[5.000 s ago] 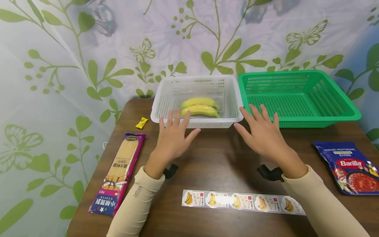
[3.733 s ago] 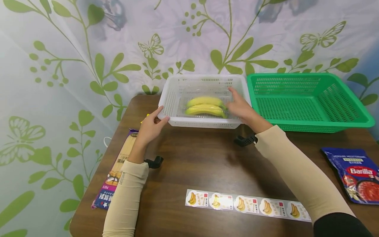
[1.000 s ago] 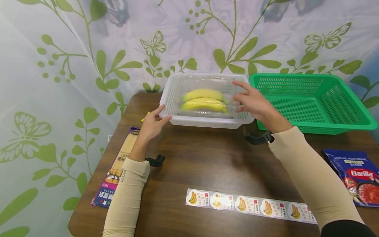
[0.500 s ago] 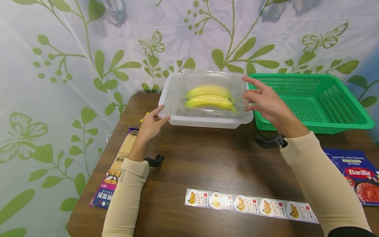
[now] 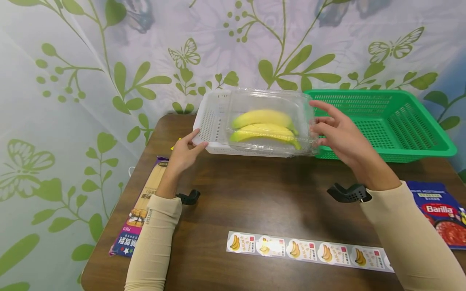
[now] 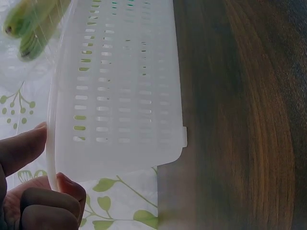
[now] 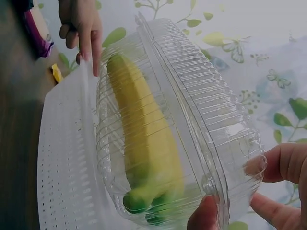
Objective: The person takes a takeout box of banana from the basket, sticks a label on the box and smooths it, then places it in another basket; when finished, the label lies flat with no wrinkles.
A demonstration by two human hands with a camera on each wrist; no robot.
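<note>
A clear plastic clamshell box [image 5: 269, 101] with yellow bananas [image 5: 265, 131] inside is held up by my right hand [image 5: 344, 135], which grips its right end. The box hangs over the white basket [image 5: 211, 117], its right end reaching over the green basket's left edge. In the right wrist view the ribbed lid of the clamshell box [image 7: 192, 81] and the greenish banana tips [image 7: 144, 203] show close by. My left hand [image 5: 185, 155] pinches the white basket's front left corner; in the left wrist view thumb and fingers clasp the basket's rim [image 6: 52, 143].
A green basket [image 5: 378, 151] stands at the back right. A strip of banana stickers [image 5: 309, 250] lies at the front. The pasta pack [image 5: 145, 202] and a small yellow wrapper [image 5: 176, 144] are at left, partly behind the left arm. A blue Barilla pouch [image 5: 437, 198] sits at right.
The right hand has taken hold of the clamshell box, raised it out of the white basket and carried it rightward. The left hand has moved onto the white basket's corner and stays there.
</note>
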